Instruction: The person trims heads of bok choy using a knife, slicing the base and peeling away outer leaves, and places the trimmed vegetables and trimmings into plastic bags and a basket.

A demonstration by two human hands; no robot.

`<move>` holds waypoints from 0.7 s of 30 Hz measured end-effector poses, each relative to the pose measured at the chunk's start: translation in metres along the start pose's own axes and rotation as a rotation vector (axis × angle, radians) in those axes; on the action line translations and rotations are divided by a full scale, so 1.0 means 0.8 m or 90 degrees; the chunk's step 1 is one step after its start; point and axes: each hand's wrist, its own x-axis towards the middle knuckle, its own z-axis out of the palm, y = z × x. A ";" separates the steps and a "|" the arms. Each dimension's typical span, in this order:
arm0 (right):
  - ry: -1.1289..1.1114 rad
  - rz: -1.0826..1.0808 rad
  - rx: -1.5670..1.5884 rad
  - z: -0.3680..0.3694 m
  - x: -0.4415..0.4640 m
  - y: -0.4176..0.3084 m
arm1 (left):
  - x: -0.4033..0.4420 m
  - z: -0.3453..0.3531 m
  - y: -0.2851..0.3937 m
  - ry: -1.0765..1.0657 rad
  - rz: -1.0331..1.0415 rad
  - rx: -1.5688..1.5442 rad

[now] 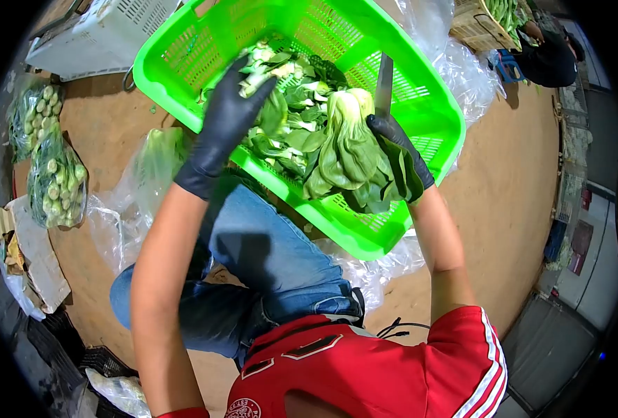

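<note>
A bright green plastic basket (364, 240) lies in front of me, with loose leaves and trimmed stalks (302, 104) inside. My right hand (403, 146), in a black glove, holds a large bok choy (347, 157) by its leaves, pale base pointing up. The same hand has a knife (384, 83), its blade sticking up beside the base. My left hand (232, 104), also black-gloved, is over the basket's left side with its fingers bent around some leafy pieces (272, 111), slightly blurred.
Bagged bok choy (56, 181) lies at the left, beside torn cardboard (40, 251). A white crate (107, 38) stands at the upper left. Clear plastic (466, 80) surrounds the basket. Another person (549, 59) is at the upper right by a crate of greens (479, 28).
</note>
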 end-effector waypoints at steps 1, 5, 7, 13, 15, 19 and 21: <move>-0.003 -0.009 -0.017 0.005 0.002 0.005 | -0.010 0.007 -0.004 -0.112 -0.025 -0.072; -0.032 -0.028 -0.114 0.011 0.013 0.018 | -0.041 0.028 0.025 -0.304 -0.107 -0.389; -0.039 0.000 -0.147 0.015 0.013 0.019 | -0.051 0.027 0.029 -0.381 -0.202 -0.578; -0.048 0.024 -0.005 0.036 0.006 0.015 | -0.068 0.004 0.007 -0.387 -0.230 -0.582; -0.035 0.068 0.029 0.035 0.001 0.015 | -0.061 -0.002 0.016 -0.349 -0.281 -0.489; -0.096 0.079 0.030 0.026 0.005 0.028 | -0.062 0.001 0.047 -0.300 -0.118 -0.292; -0.136 0.085 0.014 0.022 0.004 0.026 | -0.061 0.001 0.052 -0.350 -0.071 -0.267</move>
